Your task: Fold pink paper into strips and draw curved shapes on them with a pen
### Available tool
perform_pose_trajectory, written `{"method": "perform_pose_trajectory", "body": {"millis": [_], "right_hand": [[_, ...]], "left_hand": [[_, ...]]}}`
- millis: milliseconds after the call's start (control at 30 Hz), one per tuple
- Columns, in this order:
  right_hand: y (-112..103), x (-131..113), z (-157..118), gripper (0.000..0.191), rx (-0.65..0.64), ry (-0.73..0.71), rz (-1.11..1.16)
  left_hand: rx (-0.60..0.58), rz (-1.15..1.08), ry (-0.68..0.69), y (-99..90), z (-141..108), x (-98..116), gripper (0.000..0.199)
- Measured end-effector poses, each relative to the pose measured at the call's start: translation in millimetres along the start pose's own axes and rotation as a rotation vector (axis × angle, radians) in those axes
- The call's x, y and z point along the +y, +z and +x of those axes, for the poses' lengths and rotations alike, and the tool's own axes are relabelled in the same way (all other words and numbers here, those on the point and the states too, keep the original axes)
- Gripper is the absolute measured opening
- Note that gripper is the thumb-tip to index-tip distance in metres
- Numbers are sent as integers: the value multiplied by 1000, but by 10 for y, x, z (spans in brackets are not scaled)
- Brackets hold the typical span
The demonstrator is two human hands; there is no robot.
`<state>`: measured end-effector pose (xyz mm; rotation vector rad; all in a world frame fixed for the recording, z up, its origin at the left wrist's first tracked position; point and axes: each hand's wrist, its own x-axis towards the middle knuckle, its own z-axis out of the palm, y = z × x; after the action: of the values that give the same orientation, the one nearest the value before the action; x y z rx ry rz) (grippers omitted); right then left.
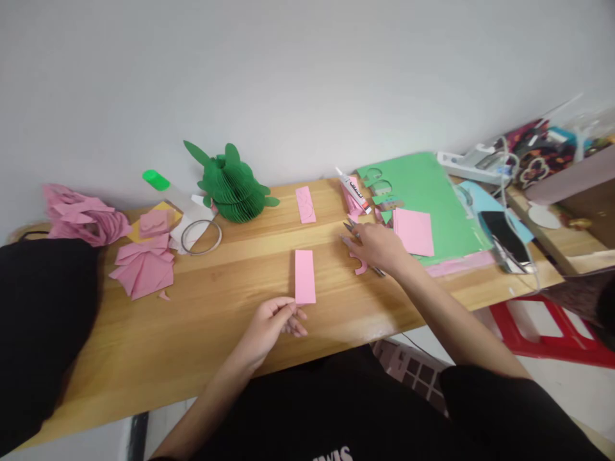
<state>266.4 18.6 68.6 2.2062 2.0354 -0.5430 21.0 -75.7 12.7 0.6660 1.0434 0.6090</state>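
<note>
Between the thumb and index finger of my left hand [273,323] is the lower left corner of a blank pink paper strip [305,276]. My right hand [377,244] lies over a pair of scissors [377,271] on the wooden table, and the blades and handle are partly hidden under it. Its fingers are bent around the scissors. A curved pink scrap [359,264] lies beside that hand. Farther back is a pink strip with drawn curved lines [305,205]. A glue tube [353,191] rests on pink scraps behind the right hand.
Green sheets [432,198] and pink squares [414,232] lie to the right, near a phone [506,235] and a power strip [473,168]. Leftward are a green paper figure [234,186], a tape ring [217,238] and folded pink paper [147,266]. A dark-clothed shape [43,333] borders the left edge.
</note>
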Motion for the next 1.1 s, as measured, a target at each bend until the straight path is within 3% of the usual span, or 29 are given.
{"method": "perform_pose_trajectory", "body": {"millis": [133,300,500,733,833,933,1000,1100], "right_hand": [[204,29,-123,26,9,55,-49],[311,58,-196,31,57,47,-1],[410,136,-252,32,182,50,168],[479,183,-329,27,230,-3,352],[509,66,-382,25,293,-56,442],[529,-72,-434,27,263,-125,478],[541,-130,-458,26,242,-139,472],[565,-197,-481,25,212,-126,394]], "left_hand": [[-2,-177,-66,10,-46,63,13],[-76,-393,-125,38,-82,156,5],[-223,-507,-119,87,-86,225,21],[-413,-384,-32,91,-18,142,31],[-504,-227,3,81,-9,100,34],[-557,27,46,13,-86,127,28],[-444,216,138,-83,-152,176,17],[36,480,399,-287,-164,250,13]]}}
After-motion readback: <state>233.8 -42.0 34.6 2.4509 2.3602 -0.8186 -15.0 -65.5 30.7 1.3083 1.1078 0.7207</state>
